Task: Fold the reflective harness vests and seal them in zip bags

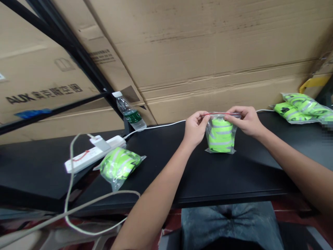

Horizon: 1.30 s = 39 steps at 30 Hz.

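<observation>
With left hand (194,126) and right hand (247,121) we clamp our fingers on the red zip edge of the clear plastic bag (221,139); it seems light, soft, slippery.

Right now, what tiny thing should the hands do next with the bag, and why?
Probably slide the pinch along the red strip to press it closed. The left hand and right hand each grip one end of the top of the clear bag, and the green reflective strap sits fully inside. Whether the strip is sealed, I can't tell.
</observation>
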### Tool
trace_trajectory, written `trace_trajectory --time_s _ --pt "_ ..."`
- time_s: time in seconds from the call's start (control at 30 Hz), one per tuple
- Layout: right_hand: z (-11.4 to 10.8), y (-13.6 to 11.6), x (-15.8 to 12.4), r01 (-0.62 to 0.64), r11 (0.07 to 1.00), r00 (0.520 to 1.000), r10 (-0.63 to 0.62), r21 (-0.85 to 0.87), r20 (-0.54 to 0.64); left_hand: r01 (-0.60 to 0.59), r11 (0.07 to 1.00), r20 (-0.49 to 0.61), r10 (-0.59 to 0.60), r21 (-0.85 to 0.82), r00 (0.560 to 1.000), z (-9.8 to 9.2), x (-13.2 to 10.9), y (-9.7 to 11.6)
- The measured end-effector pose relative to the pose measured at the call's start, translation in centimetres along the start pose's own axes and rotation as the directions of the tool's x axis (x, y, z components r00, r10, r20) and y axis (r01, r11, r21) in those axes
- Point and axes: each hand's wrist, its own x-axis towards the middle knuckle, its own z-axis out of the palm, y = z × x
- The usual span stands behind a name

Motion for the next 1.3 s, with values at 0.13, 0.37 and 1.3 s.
trace_trajectory --time_s 0.13,0.37,1.3 --pt "0.0 -0.1 -0.1 0.051 0.996 0.999 -0.051 -0.078 -0.005 0.007 0.999 0.064 -0.004 -0.047 0.998 0.0 -0.1 0.0" --pt "0.2 -0.8 -0.2 0.109 0.984 0.994 -0.11 -0.138 -0.003 -0.001 0.998 0.08 -0.005 0.067 0.997 0.4 0.0 -0.2" --pt "0.7 -2.1 -0.7 0.176 0.97 0.983 -0.164 -0.17 0.08 -0.051 0.999 0.116 0.051 0.001 0.992 1.7 -1.9 1.0"
